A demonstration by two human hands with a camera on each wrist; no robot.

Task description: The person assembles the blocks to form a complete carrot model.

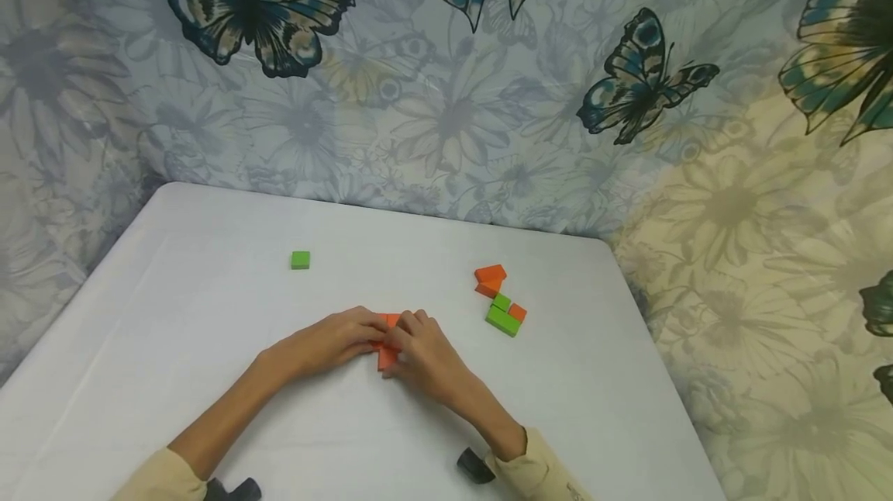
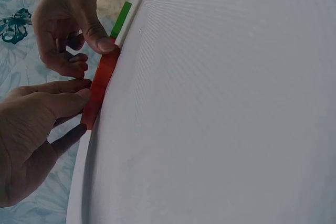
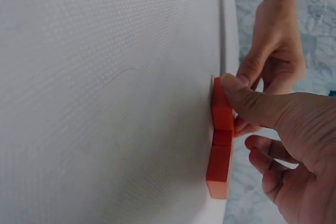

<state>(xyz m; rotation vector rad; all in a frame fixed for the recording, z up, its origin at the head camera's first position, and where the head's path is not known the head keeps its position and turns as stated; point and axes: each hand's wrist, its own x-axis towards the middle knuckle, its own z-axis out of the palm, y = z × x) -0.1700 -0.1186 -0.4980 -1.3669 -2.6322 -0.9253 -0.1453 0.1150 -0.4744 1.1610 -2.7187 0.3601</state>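
Observation:
Several orange blocks (image 1: 387,359) lie together on the white table, partly covered by both hands in the head view. My left hand (image 1: 342,338) holds their left side with its fingertips; in the left wrist view its thumb and fingers meet the orange edge (image 2: 95,100). From the other side, my right hand (image 1: 425,354) grips the blocks. The right wrist view has the right thumb (image 3: 247,98) on one orange block (image 3: 223,115), with the other fingers curled below it. A second orange block (image 3: 218,174) sits in line with that one.
A single green block (image 1: 300,260) lies farther back on the left. To the right is a cluster with orange blocks (image 1: 491,274), a longer green block (image 1: 503,320), a small green block (image 1: 501,302) and a small orange block (image 1: 517,312). Patterned cloth (image 1: 453,121) hangs behind the table (image 1: 209,253).

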